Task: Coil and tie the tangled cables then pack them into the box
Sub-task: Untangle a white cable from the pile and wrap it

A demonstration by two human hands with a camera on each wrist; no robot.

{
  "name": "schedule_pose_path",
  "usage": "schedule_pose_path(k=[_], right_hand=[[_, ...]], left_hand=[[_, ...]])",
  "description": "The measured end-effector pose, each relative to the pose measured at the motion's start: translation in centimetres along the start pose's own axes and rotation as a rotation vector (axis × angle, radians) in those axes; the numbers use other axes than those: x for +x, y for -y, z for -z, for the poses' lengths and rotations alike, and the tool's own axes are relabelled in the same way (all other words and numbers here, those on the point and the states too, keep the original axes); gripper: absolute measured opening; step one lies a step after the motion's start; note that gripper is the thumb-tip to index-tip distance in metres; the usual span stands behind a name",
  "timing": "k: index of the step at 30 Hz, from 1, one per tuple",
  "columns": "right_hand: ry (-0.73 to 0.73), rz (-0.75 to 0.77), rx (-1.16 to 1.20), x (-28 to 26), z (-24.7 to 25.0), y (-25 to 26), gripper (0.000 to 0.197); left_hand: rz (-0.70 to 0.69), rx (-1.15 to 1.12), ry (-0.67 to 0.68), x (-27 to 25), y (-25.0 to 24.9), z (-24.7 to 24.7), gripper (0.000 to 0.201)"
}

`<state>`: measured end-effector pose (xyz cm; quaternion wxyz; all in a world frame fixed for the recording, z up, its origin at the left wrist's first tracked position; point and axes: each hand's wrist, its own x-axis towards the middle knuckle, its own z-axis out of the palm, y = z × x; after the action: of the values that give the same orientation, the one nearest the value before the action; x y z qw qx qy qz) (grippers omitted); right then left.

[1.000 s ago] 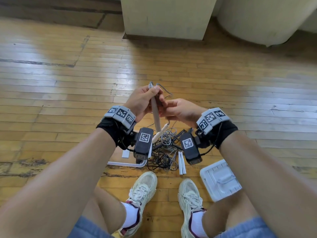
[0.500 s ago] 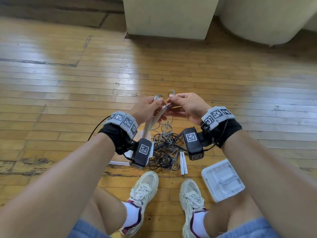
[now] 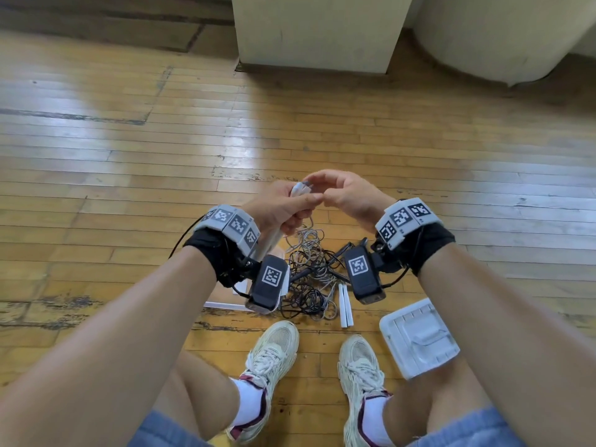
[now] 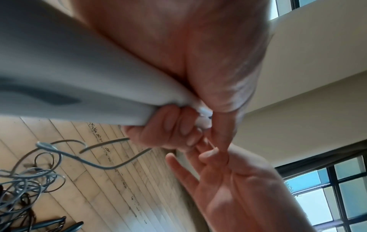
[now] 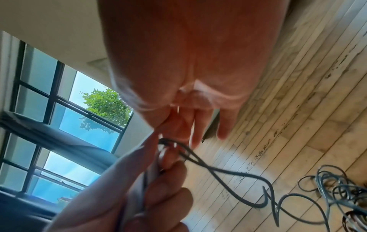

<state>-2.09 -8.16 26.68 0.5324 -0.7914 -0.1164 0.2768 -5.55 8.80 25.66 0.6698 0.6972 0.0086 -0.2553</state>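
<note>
My left hand grips a flat white strap together with a thin grey cable; the strap fills the left wrist view. My right hand meets it from the right. Its thumb and forefinger pinch the grey cable where it loops over the strap's top end, and its other fingers stay straight. From the hands the cable hangs down to a tangle of grey and black cables on the floor below. A white plastic box lies by my right knee.
Two more white straps lie just right of the tangle. My shoes are planted in front of it on the wooden floor. A pale cabinet stands farther back. A white piece lies under my left wrist.
The strap stood upright above my left hand a second ago, then tilted. Now my left fist covers most of it, and my right hand has arched over its top end.
</note>
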Motion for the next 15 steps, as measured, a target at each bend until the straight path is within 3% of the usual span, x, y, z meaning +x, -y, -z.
schedule_pose_path(k=[5,11,15], right_hand=[[0.009,-0.038,-0.092,0.5,-0.1,-1.0,0.014],[-0.235,-0.031,-0.021,0.9,0.3,-1.1,0.027],[-0.273,-0.03,0.031,0.9,0.7,-1.1,0.02]], left_hand=[[-0.012,-0.07,0.002,0.0,-0.2,0.9,0.016],[0.057,0.183,-0.121,0.6,0.5,1.3,0.02],[0.063,0.165,-0.1,0.6,0.5,1.1,0.021]])
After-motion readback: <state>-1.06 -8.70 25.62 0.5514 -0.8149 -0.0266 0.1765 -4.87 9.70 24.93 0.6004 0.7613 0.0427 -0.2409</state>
